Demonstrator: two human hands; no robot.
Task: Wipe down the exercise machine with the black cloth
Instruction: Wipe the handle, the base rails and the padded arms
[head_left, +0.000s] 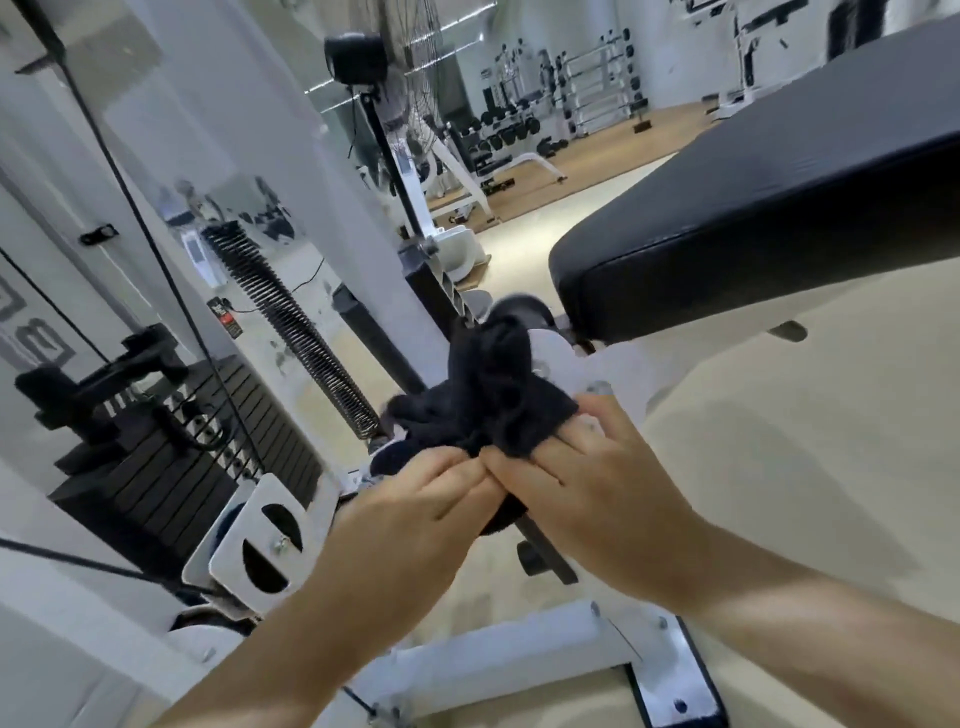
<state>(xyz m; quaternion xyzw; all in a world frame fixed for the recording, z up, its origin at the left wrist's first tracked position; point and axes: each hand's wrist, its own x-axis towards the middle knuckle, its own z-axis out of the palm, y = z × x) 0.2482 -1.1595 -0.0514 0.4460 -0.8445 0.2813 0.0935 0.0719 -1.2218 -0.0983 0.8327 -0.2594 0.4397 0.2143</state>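
Head view looks down on both hands meeting at the black cloth (483, 395), which is bunched in front of the white bracket (556, 358) of the exercise machine (493, 654), just below the front edge of its black padded seat (753, 218). The left hand (415, 499) curls its fingers into the cloth's lower edge. The right hand (587, 478) clamps its fingers on the cloth right beside it. A weight stack (182, 457) stands at left, near a coil spring (296, 332).
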